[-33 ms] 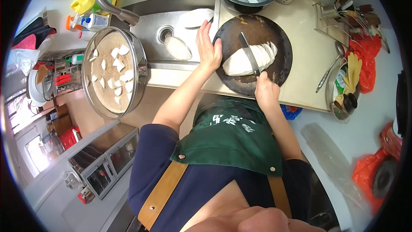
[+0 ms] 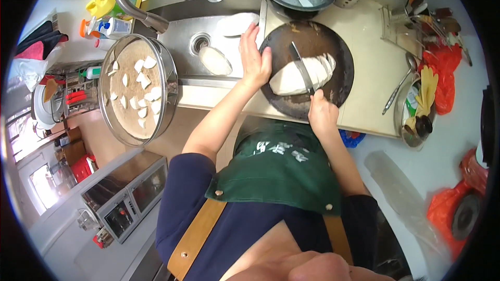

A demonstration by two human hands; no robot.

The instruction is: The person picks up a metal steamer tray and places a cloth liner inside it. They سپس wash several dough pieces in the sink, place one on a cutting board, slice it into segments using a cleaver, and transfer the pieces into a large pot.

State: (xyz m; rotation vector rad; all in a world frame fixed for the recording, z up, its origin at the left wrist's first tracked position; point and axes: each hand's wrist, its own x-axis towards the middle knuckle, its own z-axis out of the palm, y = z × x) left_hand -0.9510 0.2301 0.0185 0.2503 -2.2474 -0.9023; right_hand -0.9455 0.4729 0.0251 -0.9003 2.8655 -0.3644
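Note:
My right hand (image 2: 324, 110) grips the handle of a kitchen knife (image 2: 302, 66). Its blade lies across a peeled white root vegetable (image 2: 286, 80), whose exact kind I cannot make out. Several thin slices (image 2: 327, 64) lean together at the right end of that piece. Under it is a round, dark, worn cutting board (image 2: 312, 34) on the counter beside the sink. With fingers stretched and thumb apart, my left hand (image 2: 255, 62) is at the board's left edge, holding nothing; whether it touches the board I cannot tell.
Two more white pieces, one (image 2: 215, 61) by the drain, lie in the steel sink (image 2: 182, 34). Left of it, a round rimmed tray (image 2: 165, 119) bears white chunks. A black pot (image 2: 291, 9) with a white spoon stands behind the board; a steel bowl (image 2: 400, 112) is at right.

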